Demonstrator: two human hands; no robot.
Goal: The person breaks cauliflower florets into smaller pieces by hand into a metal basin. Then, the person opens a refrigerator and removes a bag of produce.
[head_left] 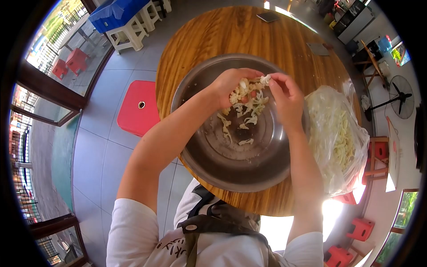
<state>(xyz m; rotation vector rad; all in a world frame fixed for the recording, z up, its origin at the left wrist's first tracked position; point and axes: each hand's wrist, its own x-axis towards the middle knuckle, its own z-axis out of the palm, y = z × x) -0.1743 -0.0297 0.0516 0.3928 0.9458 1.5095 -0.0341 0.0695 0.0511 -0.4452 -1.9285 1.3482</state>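
Over a wide metal basin [197, 161], my left hand [227, 85] is closed around a bunch of cauliflower [242, 90], its fingers partly hidden behind the florets. My right hand [288, 97] pinches a small white floret [265, 80] between thumb and finger, at the edge of that bunch. From the frame I cannot tell whether the floret is still joined to it. Loose cauliflower pieces [246, 142] lie below on the basin's bottom. To the right, a clear plastic bag [327, 167] holds a heap of pale green shredded vegetable [342, 138].
The basin stands on a round wooden table [200, 35]. At the far edge lies a dark phone [268, 17], and a flat grey blade with a handle [319, 49] rests at the back right. A red stool [140, 107] is at the left; a standing fan [401, 95] at the right.
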